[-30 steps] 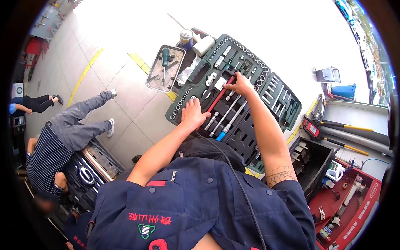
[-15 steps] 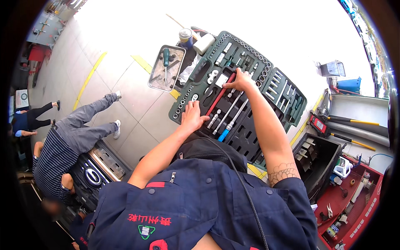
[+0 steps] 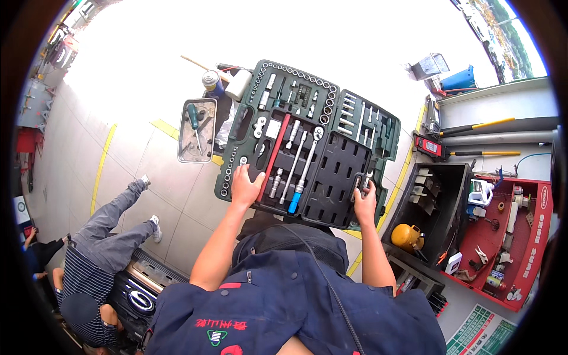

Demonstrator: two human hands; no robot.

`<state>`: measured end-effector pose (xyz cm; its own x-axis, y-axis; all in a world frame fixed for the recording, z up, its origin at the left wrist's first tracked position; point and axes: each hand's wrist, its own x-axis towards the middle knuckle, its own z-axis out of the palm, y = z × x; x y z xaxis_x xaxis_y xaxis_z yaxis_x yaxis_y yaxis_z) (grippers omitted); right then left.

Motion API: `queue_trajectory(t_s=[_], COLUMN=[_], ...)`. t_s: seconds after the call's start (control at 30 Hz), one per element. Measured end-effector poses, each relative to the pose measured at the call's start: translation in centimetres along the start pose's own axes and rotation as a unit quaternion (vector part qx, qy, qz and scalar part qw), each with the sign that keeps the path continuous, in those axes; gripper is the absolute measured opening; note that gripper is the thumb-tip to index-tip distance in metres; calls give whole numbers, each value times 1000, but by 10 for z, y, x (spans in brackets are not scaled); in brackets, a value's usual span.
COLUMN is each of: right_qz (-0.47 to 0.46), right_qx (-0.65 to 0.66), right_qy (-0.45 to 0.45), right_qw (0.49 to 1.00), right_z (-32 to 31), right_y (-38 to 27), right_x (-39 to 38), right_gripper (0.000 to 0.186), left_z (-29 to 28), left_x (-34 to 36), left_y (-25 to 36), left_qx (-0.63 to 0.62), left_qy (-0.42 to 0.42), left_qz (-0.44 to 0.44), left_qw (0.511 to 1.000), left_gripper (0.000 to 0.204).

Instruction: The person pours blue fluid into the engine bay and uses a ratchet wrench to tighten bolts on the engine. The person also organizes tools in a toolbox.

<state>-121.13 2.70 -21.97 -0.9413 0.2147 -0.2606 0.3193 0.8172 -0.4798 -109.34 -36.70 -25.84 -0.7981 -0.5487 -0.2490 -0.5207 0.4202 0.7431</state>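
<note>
A dark green socket-set case (image 3: 221,171) lies opened out before me, with chrome sockets and bits in its slots. My left hand (image 3: 244,187) rests at its near left edge, fingers spread, thumb beside the lower end of a red bar (image 3: 275,155). To the right of the bar are an extension rod (image 3: 293,165) and a ratchet with a blue-ended handle (image 3: 305,168). My right hand (image 3: 365,205) is at the near right edge, fingers closed about a silver open-end wrench (image 3: 369,176). A black slotted panel (image 3: 334,183) lies between my hands.
A metal tray (image 3: 183,145) holding a green-handled screwdriver (image 3: 193,118) and a spray can (image 3: 212,83) stand left of the case. To the right are a black bin (image 3: 441,207) and a red tool tray (image 3: 473,236). A person in a striped shirt (image 3: 89,281) bends at far left.
My right hand has left the red bar and moved down and right to the case's near right edge. My left hand stays near the left edge. The whole view has shifted and turned.
</note>
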Motion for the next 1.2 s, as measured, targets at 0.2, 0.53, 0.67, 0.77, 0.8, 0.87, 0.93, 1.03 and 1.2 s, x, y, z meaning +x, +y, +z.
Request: queue_trajectory(t_s=[0.2, 0.53, 0.67, 0.77, 0.8, 0.87, 0.93, 1.03, 1.2], right_qz=[81, -399, -242, -146, -144, -137, -165, -299, -414], right_qx=[301, 123, 253, 336, 328, 296, 244, 124, 98], right_qy=[-67, -148, -161, -173, -178, -197, -203, -184, -166], right_qw=[948, 896, 923, 914, 917, 925, 934, 928, 890], right_z=[-16, 5, 11, -7, -16, -31, -53, -81, -128], right_y=[-9, -181, -168, -149, -141, -125, -106, -74, -23], right_x=[-15, -119, -116, -79, -67, -41, -39, -82, -129], right_gripper=[27, 42, 51, 55, 55, 50, 41, 38, 37], left_z=[-26, -34, -38, 1, 22, 50, 57, 63, 47], left_x=[10, -50, -68, -97, -108, -125, -130, -129, -136], left_y=[11, 100, 133, 162, 173, 190, 207, 233, 267], left_qx=[-257, -300, -261, -164, -122, -107, -161, -242, -399], left_qy=[-141, -196, -239, -192, -159, -125, -98, 67, 62], left_qz=[-50, 76, 79, 180, 227, 232, 162, 149, 79], left_qw=[955, 931, 932, 951, 953, 959, 969, 956, 912], left_gripper=[50, 67, 66, 57, 54, 53, 61, 73, 59])
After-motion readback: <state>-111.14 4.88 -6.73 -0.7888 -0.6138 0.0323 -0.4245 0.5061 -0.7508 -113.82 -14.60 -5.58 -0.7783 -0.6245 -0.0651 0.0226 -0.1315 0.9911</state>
